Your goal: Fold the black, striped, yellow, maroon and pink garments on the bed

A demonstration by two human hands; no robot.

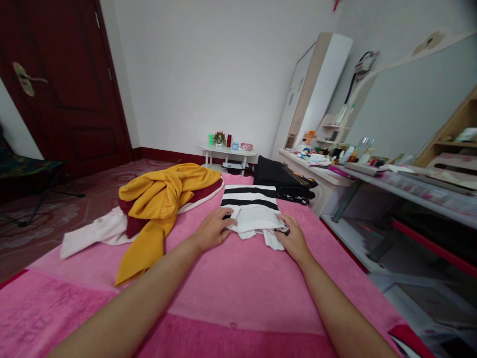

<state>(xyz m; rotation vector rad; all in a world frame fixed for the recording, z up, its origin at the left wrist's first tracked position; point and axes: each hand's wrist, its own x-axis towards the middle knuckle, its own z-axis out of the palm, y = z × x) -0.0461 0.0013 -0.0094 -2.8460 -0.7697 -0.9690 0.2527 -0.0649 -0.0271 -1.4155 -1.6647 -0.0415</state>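
Note:
A black-and-white striped garment (250,200) lies folded on the pink blanket (231,288), its white near part bunched toward me. My left hand (213,229) grips the garment's near left edge with fingers curled on the cloth. At the near right corner my right hand (292,236) pinches the white cloth. Both forearms reach forward over the bed.
A heap of yellow (164,199), dark red and white clothes lies left of the striped garment. Folded black clothes (281,180) sit beyond it. A cluttered desk (335,169) runs along the right, a small white table (225,151) stands by the far wall, and a dark red door (63,84) at left.

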